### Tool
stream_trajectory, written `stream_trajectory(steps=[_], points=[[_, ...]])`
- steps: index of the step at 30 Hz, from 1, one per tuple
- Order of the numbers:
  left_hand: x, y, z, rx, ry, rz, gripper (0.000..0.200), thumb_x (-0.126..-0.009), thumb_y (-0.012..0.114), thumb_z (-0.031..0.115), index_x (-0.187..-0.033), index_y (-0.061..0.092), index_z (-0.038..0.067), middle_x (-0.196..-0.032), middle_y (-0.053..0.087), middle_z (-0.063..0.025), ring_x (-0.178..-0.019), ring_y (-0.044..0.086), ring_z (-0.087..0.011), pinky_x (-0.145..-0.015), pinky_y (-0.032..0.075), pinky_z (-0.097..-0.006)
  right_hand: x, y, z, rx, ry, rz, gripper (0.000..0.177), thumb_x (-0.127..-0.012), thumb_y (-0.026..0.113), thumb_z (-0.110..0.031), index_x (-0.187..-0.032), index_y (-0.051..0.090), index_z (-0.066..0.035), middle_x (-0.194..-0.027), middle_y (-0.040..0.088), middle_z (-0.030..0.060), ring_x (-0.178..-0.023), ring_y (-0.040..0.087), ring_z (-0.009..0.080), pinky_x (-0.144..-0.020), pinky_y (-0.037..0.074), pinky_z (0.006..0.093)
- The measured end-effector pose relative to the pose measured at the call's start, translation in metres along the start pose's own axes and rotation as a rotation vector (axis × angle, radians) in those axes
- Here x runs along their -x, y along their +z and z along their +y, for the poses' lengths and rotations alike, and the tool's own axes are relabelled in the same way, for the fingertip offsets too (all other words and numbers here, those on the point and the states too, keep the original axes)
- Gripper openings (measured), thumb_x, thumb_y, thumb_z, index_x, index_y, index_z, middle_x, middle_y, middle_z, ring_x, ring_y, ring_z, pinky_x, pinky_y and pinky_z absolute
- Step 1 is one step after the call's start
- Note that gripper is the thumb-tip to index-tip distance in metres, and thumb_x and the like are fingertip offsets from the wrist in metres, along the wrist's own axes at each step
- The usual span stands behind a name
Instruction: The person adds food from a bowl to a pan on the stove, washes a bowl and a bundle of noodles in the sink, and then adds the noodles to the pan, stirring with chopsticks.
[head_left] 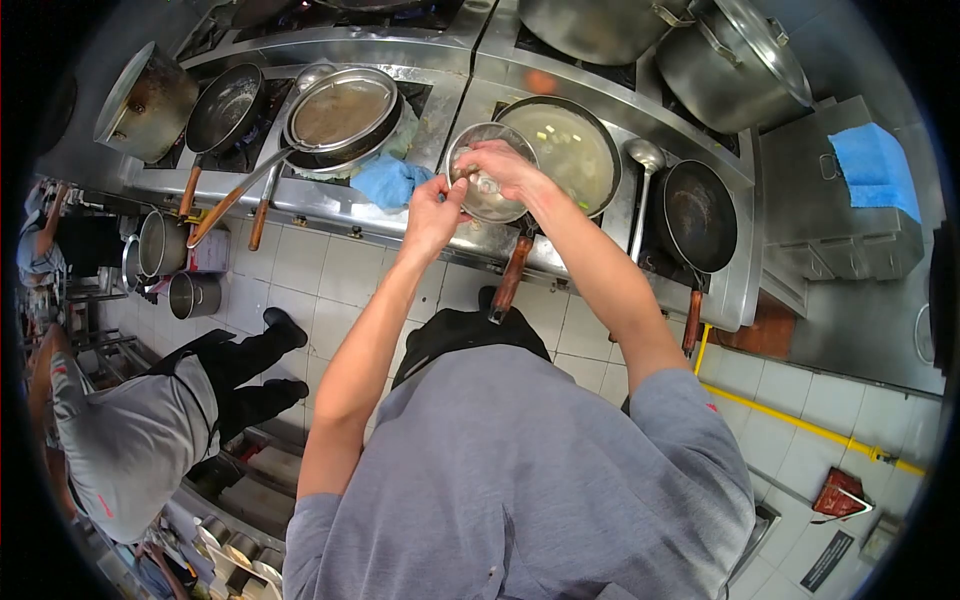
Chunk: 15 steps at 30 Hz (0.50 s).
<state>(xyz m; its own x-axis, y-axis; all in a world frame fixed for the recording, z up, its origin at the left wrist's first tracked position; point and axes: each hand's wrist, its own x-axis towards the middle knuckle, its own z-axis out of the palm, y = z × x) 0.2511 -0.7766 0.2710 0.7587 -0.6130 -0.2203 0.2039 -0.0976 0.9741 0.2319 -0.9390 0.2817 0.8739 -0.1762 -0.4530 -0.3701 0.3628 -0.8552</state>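
My left hand (pixel 437 212) grips the near-left rim of a round, shiny bowl (pixel 497 208), thumb up at the edge. Over the bowl's mouth is my right hand (pixel 500 165), its fingers curled down inside. What those fingers hold is hidden; a few pale bits show in the bowl. Right behind the bowl, a wide frying pan (pixel 572 150) on the stove contains cloudy pale liquid with small yellowish and green pieces. The pan's wooden handle (pixel 512 280) points toward me, below the bowl. To the left of my left hand lies a crumpled blue cloth (pixel 390 182).
A strainer (pixel 345 108) rests over a pan at left, beside a dark pan (pixel 226 108). On the right are a ladle (pixel 645 160) and another dark pan (pixel 698 215). Large pots (pixel 730 75) stand behind. A co-worker (pixel 160 430) is at lower left.
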Motion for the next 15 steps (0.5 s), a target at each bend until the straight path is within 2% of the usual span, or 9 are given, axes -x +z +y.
stream_trajectory(steps=[4, 7, 10, 13, 15], points=[[-0.003, 0.002, 0.003, -0.116, -0.016, 0.015, 0.023, -0.096, 0.058, 0.023, -0.085, 0.059, 0.002, -0.079, 0.059, -0.0019, -0.07, 0.06, -0.0104, -0.062, 0.057, -0.0269, 0.003, -0.006, -0.009, -0.335, 0.137, -0.105, 0.016, -0.075, 0.071, -0.013, -0.086, 0.063, -0.005, -0.078, 0.061, 0.0041, -0.062, 0.056, 0.0112, -0.049, 0.045, 0.0259], [-0.003, 0.006, 0.002, -0.089, -0.04, 0.018, 0.023, -0.096, 0.057, 0.023, -0.085, 0.06, 0.002, -0.079, 0.059, -0.0022, -0.07, 0.06, -0.0105, -0.063, 0.057, -0.0275, 0.0, -0.005, -0.002, -0.175, 0.019, -0.037, 0.014, -0.077, 0.071, -0.016, -0.084, 0.062, -0.008, -0.077, 0.06, 0.003, -0.059, 0.053, 0.0087, -0.045, 0.041, 0.0237], [-0.005, 0.008, -0.007, -0.01, -0.068, 0.015, 0.023, -0.096, 0.057, 0.022, -0.086, 0.06, 0.002, -0.079, 0.059, -0.0029, -0.07, 0.06, -0.0111, -0.064, 0.057, -0.0282, -0.003, -0.012, 0.003, -0.169, 0.004, -0.059, 0.012, -0.078, 0.071, -0.018, -0.083, 0.062, -0.011, -0.078, 0.06, 0.0011, -0.058, 0.051, 0.0067, -0.041, 0.037, 0.0213], [-0.008, 0.003, -0.013, 0.059, -0.078, 0.042, 0.021, -0.096, 0.056, 0.021, -0.088, 0.061, 0.002, -0.081, 0.061, -0.0042, -0.071, 0.062, -0.0122, -0.065, 0.058, -0.0286, 0.015, -0.026, -0.018, 0.006, -0.045, 0.027, 0.013, -0.078, 0.07, -0.017, -0.084, 0.062, -0.01, -0.08, 0.059, -0.0002, -0.061, 0.051, 0.0077, -0.047, 0.039, 0.0226], [-0.006, -0.002, -0.008, 0.119, -0.058, 0.091, 0.021, -0.096, 0.055, 0.021, -0.089, 0.06, 0.002, -0.082, 0.062, -0.0053, -0.072, 0.063, -0.0129, -0.066, 0.058, -0.0287, 0.024, -0.05, -0.037, 0.062, -0.106, 0.163, 0.018, -0.078, 0.071, -0.019, -0.089, 0.064, -0.007, -0.083, 0.061, -0.0002, -0.067, 0.053, 0.01, -0.056, 0.041, 0.0265]])
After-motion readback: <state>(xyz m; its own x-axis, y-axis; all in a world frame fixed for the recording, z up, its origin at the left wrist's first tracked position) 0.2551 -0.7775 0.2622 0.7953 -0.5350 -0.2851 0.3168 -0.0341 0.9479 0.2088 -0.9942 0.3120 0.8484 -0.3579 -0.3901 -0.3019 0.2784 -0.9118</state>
